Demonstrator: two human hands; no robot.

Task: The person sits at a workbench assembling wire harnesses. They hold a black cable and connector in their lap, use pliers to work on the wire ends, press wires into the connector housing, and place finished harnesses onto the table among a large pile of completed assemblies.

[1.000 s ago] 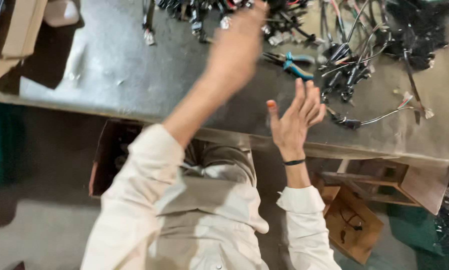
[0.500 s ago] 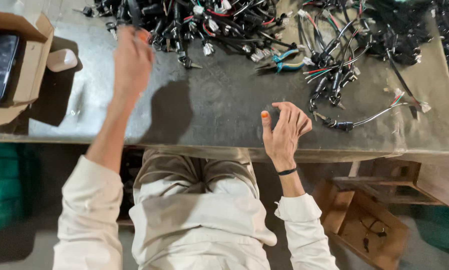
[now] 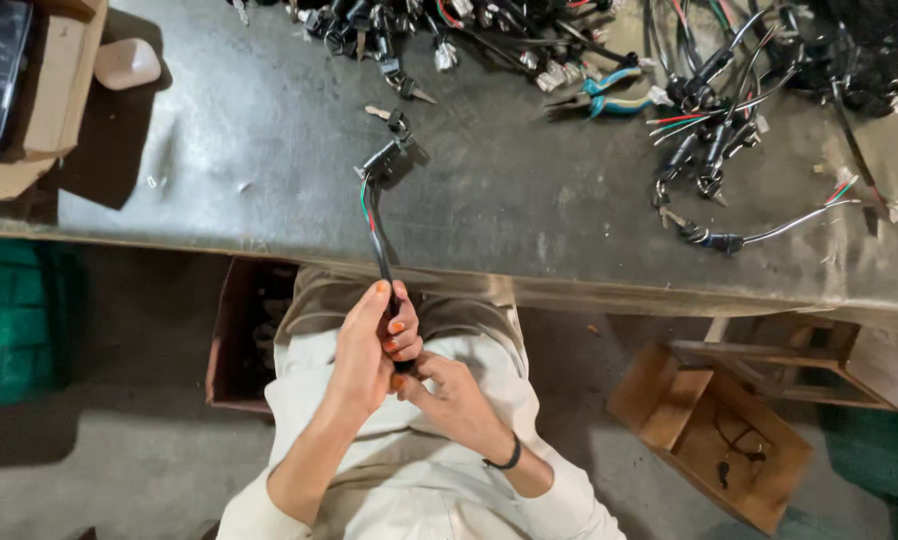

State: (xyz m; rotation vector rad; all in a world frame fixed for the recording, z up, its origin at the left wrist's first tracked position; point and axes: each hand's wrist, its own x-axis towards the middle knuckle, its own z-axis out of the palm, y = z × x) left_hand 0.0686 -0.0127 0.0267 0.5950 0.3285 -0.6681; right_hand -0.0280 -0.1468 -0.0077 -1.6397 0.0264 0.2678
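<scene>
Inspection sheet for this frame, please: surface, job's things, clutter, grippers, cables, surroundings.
Surface: grey workbench, scuffed.
Job's things: black cable with a connector end lying on the bench.
Clutter: blue-handled pliers; small white case; cardboard box.
Grippers: left hand and right hand both grip the cable's lower end over the lap.
Cables: tangled harness pile along the far edge.
Surroundings: wooden box on the floor.

Left of the cable pile [image 3: 609, 50], bare table [image 3: 219, 150] gave me passage; the pile itself blocked the far edge.
</scene>
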